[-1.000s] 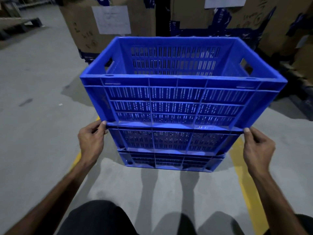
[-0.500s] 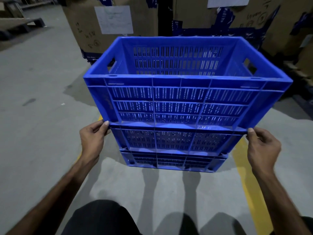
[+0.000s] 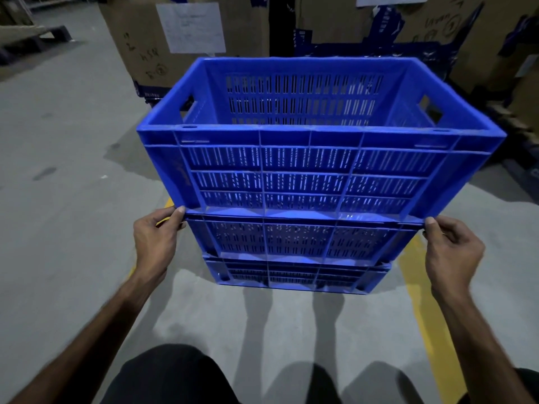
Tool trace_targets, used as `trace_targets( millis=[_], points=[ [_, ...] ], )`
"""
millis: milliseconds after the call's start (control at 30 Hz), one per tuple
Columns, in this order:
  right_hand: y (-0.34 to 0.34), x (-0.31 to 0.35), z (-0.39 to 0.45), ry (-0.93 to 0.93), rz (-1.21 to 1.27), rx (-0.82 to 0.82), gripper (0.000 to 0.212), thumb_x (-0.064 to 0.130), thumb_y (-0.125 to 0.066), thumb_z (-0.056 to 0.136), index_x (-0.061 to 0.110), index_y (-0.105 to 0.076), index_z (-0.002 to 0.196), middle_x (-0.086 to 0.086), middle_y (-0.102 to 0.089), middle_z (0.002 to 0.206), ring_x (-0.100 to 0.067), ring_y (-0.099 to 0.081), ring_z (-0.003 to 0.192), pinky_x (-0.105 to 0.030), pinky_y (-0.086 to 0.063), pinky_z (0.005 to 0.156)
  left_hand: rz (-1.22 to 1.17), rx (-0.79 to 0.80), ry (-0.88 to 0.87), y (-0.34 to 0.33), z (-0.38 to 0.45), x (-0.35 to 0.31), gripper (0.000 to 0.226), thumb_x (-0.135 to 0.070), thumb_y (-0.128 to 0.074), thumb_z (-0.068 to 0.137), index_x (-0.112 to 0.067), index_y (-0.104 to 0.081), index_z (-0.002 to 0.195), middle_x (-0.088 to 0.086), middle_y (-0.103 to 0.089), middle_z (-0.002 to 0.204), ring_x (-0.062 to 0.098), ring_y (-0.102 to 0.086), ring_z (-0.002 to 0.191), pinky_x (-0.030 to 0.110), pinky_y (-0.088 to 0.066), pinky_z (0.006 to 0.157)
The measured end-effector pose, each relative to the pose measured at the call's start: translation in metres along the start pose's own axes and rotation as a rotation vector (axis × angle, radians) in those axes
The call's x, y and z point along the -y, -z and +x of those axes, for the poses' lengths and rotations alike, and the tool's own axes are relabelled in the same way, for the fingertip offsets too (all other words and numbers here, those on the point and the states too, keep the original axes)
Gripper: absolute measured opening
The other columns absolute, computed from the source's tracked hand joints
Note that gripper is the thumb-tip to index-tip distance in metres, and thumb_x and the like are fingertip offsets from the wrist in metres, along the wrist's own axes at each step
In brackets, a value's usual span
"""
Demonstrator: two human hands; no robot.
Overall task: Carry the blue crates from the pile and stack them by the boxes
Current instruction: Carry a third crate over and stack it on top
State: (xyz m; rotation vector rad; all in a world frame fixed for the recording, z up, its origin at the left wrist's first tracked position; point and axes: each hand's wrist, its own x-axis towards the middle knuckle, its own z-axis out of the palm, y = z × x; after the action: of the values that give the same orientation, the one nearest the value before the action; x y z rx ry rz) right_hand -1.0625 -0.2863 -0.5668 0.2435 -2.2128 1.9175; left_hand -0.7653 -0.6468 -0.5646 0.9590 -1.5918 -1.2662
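Warehouse floor (image 3: 58,228), grey concrete, yellow line (image 3: 420,316) running under my right side; cardboard boxes (image 3: 186,39) straight ahead past both hands. Stack of blue crates sits between my hands: top crate (image 3: 315,170) on a middle crate (image 3: 300,240) on a bottom crate (image 3: 294,275), stack close in front of the boxes. Left hand (image 3: 154,243) pinches the near-left corner at the seam where the top crate meets the one below; right hand (image 3: 450,249) pinches the near-right corner at the same seam. Fingers curled on the edge both sides, thumbs partly hidden. Looks like I'm seating or squaring the top crate. To do it well: keep both corners level, nudge evenly so the rims line up all round, check the far edge isn't overhanging toward the boxes, then let go with both hands together. Can't tell if the far corners are seated.
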Motion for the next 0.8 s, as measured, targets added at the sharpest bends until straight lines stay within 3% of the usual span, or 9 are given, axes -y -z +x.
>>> trace_targets(
  millis=[367, 533, 700, 800],
  points=[
    [-0.0016, 0.0013, -0.0024, 0.002, 0.056, -0.018, 0.021, 0.019, -0.067, 0.097, 0.004, -0.072, 0.111, -0.011, -0.075, 0.104, -0.007, -0.072, 0.089, -0.032, -0.06, 0.088, 0.004, -0.029, 0.0, -0.0032, -0.0014, 0.0009, 0.013, -0.023, -0.069, 0.098, -0.018, -0.078, 0.105, 0.004, -0.078, 0.103, 0.027, -0.074, 0.099, 0.043, -0.061, 0.091],
    [-0.0015, 0.002, -0.0026, 0.026, 0.068, -0.033, 0.018, 0.013, -0.065, 0.097, 0.0, -0.072, 0.107, -0.011, -0.073, 0.096, 0.002, -0.069, 0.078, -0.014, -0.055, 0.075, -0.028, -0.043, 0.016, -0.0069, -0.0037, 0.0007, 0.014, -0.023, -0.068, 0.098, -0.016, -0.078, 0.106, 0.002, -0.078, 0.102, 0.029, -0.074, 0.102, 0.043, -0.06, 0.094],
    [0.0005, -0.0007, 0.0003, 0.002, 0.089, -0.011, 0.016, 0.015, -0.067, 0.097, 0.005, -0.073, 0.106, -0.009, -0.075, 0.096, -0.008, -0.071, 0.084, -0.017, -0.057, 0.077, -0.013, -0.04, 0.018, -0.0037, -0.0014, 0.0007, 0.02, -0.024, -0.068, 0.099, -0.011, -0.077, 0.112, 0.004, -0.078, 0.106, 0.028, -0.074, 0.103, 0.046, -0.059, 0.096],
    [0.0041, -0.0021, 0.001, -0.006, 0.082, 0.002, 0.017, 0.015, -0.067, 0.097, 0.005, -0.074, 0.109, -0.008, -0.075, 0.099, -0.004, -0.071, 0.085, -0.014, -0.056, 0.077, 0.006, -0.032, 0.011, -0.0037, -0.0012, -0.0001, 0.022, -0.024, -0.068, 0.099, -0.009, -0.077, 0.113, 0.007, -0.077, 0.107, 0.029, -0.074, 0.103, 0.047, -0.058, 0.097]
  ],
)
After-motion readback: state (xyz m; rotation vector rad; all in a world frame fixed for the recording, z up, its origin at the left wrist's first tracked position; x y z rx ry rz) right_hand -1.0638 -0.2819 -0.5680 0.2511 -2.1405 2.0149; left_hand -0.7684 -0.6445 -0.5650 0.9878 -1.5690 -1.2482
